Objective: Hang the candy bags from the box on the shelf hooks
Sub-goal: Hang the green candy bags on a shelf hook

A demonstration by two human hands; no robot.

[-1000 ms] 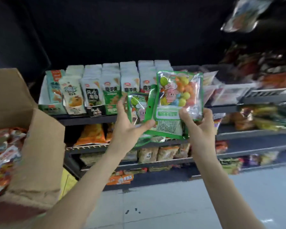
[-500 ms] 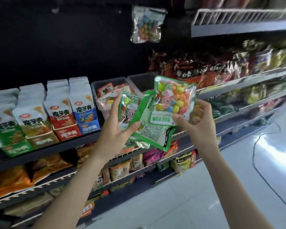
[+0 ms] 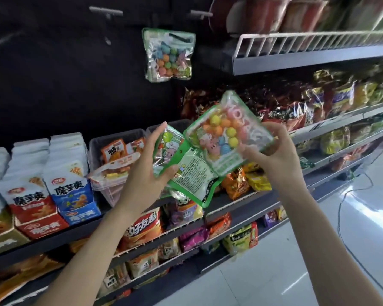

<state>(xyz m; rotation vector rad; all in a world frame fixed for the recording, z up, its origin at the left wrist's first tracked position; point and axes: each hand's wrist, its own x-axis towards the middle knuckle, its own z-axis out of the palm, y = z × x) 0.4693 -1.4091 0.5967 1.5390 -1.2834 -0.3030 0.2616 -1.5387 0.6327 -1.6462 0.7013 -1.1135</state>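
My left hand (image 3: 142,171) holds a small stack of green-edged candy bags (image 3: 186,171), thumb on the front and fingers behind. My right hand (image 3: 274,155) pinches the lower right of one clear candy bag (image 3: 226,133) full of coloured balls, tilted with its top up and to the right. That bag overlaps the stack. One candy bag (image 3: 169,55) hangs from a hook on the black back panel above. Two bare hooks (image 3: 106,12) (image 3: 199,14) stick out near the top. The box is out of view.
Shelves of snack packs run across the view: white and blue cartons (image 3: 71,180) at left, a clear bin (image 3: 117,155) behind my left hand, chip bags below. A white wire-fronted shelf (image 3: 307,47) juts out at upper right. A cable (image 3: 349,195) lies on the shiny floor.
My view has swung up and right, away from the box, bringing the hooks and hanging bag closer. My right hand has tilted its bag and drawn it slightly off the stack.
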